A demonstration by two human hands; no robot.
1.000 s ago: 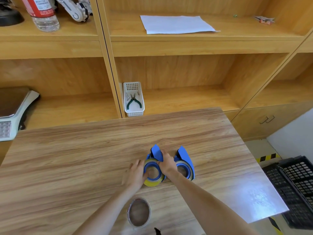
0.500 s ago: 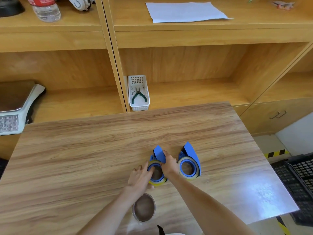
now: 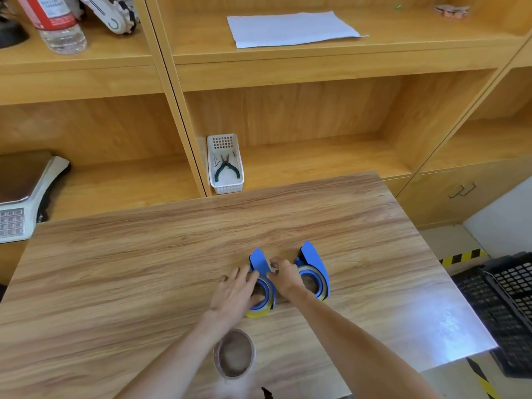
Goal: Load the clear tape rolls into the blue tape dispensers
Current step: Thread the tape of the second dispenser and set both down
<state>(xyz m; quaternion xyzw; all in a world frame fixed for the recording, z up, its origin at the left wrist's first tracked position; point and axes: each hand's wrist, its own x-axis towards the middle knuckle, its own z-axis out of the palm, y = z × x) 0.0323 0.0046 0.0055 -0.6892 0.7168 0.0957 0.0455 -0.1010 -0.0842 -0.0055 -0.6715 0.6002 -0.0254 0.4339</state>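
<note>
A: In the head view, what are the two hands on?

B: Both are at the nearer blue dispenser (image 3: 260, 279). The left hand (image 3: 234, 295) lies over its left side, fingers spread and fairly straight, thumb reaching into the ring. The right hand (image 3: 283, 276) sits at its right edge with the fingers bent, but I cannot tell whether they actually pinch anything.

A: Is a roll in that dispenser?

B: A yellowish tape roll (image 3: 259, 312) shows under the blue ring, just below the left hand's thumb. Most of it is covered by the hand.

A: And to the right of the right hand?

B: A second blue dispenser (image 3: 315, 273), touching or nearly touching the hand's back; its tape ring is partly hidden by the wrist.

A: Anything nearer the body?

B: A clear tape roll (image 3: 234, 354) lies flat on the table (image 3: 115, 269), between the two forearms, apart from both hands. A small dark object at the bottom edge is cut off and unreadable.

A: Beyond the hands?

B: A white basket (image 3: 226, 165) with green-handled pliers (image 3: 226, 169) on the shelf. Far left, a scale (image 3: 20, 197) is cut by the frame. Above, a sheet of paper (image 3: 290, 28) and a bottle (image 3: 54, 21), its top cropped.
</note>
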